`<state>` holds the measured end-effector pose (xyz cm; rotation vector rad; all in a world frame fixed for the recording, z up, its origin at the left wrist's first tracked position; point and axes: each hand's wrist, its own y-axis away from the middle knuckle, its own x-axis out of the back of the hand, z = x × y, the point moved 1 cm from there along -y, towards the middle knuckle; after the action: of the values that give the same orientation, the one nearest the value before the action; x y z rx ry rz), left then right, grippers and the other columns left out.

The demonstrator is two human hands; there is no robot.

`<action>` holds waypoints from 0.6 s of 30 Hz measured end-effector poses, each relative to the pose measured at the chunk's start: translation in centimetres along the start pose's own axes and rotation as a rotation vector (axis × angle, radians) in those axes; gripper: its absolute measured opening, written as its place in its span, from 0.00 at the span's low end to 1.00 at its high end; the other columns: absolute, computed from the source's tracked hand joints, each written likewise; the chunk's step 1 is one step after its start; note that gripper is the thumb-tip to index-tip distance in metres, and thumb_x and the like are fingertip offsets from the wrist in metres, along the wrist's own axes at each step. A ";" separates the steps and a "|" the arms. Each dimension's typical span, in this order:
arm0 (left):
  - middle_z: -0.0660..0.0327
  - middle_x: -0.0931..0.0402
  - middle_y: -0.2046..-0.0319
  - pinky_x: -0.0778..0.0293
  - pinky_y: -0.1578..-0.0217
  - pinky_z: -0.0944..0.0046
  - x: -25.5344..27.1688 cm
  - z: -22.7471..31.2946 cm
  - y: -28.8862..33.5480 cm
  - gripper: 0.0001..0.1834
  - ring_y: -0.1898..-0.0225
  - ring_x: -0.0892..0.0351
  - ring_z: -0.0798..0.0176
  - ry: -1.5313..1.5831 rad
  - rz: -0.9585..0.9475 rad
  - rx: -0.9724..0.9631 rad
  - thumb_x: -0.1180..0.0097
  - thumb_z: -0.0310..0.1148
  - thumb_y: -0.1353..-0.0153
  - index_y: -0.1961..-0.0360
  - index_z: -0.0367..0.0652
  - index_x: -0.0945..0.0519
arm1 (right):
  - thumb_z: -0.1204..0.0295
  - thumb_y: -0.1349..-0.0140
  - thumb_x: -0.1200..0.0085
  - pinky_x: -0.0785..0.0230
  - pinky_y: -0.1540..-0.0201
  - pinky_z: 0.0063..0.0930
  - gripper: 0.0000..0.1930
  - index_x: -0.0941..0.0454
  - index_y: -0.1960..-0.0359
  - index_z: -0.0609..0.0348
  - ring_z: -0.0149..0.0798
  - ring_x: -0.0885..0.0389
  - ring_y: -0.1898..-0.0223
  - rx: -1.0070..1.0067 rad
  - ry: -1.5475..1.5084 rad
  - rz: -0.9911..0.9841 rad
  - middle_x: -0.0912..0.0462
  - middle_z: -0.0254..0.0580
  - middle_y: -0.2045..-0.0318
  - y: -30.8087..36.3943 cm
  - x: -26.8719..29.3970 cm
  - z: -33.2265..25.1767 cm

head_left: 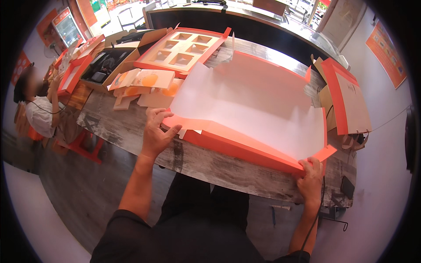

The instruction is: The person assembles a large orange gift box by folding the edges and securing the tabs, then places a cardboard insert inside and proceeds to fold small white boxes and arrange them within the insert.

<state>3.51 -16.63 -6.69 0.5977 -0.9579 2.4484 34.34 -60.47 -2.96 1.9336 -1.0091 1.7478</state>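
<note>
A large orange-red cardboard box (252,98) with a white inside lies partly folded on the table in front of me, its far and side flaps standing up. My left hand (157,133) grips its near left corner, with fingers over the edge and the thumb in front. At the near right corner, my right hand (310,179) has its fingers curled over the orange front wall, beside a narrow flap that sticks out to the right. The front wall between my hands leans at a slant. Parts of both hands' fingers are hidden by the cardboard.
Flattened small cartons (147,83) lie left of the box. Behind them is an orange tray (175,61) with several square holes. An open brown carton (127,55) holds black items. Orange packaging (348,98) stands at right, near a dark phone (347,187). A person (41,109) sits far left.
</note>
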 end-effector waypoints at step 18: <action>0.52 0.24 0.33 0.43 0.24 0.38 0.0 6.2 -0.3 0.30 0.30 0.28 0.44 -0.354 -0.172 -0.499 0.29 0.50 0.36 0.41 0.41 0.17 | 0.78 0.43 0.32 0.28 0.40 0.47 0.11 0.15 0.58 0.56 0.56 0.22 0.41 0.179 -0.094 0.020 0.21 0.46 0.42 0.2 -0.6 0.4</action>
<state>5.14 -20.83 -2.43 0.8982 -1.5204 1.8797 34.46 -60.73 -3.62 2.1402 -0.9333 1.8287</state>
